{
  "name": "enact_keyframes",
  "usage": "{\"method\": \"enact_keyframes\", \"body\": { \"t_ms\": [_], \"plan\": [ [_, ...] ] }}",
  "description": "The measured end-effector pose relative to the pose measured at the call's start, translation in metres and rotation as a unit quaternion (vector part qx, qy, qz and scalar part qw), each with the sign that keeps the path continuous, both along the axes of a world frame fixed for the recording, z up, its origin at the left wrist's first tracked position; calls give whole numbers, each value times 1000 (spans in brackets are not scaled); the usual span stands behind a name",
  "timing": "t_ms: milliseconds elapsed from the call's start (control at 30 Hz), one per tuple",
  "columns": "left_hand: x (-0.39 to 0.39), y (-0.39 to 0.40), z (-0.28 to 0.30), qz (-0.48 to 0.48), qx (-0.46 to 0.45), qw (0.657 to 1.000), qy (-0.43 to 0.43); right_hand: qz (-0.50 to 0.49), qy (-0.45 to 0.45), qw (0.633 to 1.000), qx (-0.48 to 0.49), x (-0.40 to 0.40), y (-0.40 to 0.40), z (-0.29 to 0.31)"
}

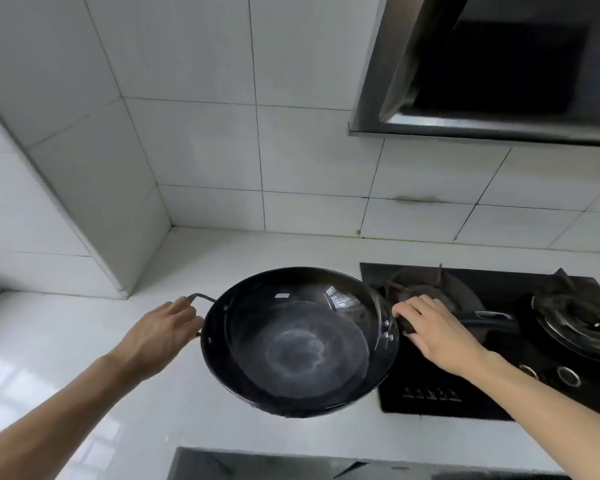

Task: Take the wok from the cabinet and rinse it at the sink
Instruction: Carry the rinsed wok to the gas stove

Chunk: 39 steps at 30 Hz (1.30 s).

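Your left hand [160, 336] is curled tight around the small loop handle [201, 297] on the wok's [300, 341] left rim; your right hand [433, 332] is wrapped closed over the long handle [489, 320] just beside the right rim, so both hands carry it. The wok hangs above the white counter [94, 341], bowl facing up, with only a pale sheen inside; its right edge overlaps the black gas stove [499, 393], near the left burner [426, 289]; open counter lies to the left and behind, up to the tiled wall [291, 150].
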<state>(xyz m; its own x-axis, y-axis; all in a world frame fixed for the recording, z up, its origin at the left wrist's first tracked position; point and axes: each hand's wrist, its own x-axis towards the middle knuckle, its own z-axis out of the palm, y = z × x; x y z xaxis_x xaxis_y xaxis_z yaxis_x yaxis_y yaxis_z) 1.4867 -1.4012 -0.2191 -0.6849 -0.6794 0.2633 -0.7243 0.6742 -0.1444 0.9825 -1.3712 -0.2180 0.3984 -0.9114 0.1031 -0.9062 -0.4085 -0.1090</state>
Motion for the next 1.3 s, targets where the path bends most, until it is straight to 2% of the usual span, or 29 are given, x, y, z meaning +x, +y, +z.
{"method": "enact_keyframes", "body": {
  "t_ms": [167,700,933,1300],
  "plan": [
    [-1,-47,-27,-1,56,998,-33,-61,9,998,30,9,0,-20],
    [-30,-140,-53,-30,63,996,-60,-130,-14,989,65,-1,-42,-54],
    [-35,-158,-66,-25,55,997,-53,-157,-23,985,70,1,-57,-71],
    [-37,-147,-83,1,60,997,-40,-184,-52,977,92,3,-39,-98]
  ]
}}
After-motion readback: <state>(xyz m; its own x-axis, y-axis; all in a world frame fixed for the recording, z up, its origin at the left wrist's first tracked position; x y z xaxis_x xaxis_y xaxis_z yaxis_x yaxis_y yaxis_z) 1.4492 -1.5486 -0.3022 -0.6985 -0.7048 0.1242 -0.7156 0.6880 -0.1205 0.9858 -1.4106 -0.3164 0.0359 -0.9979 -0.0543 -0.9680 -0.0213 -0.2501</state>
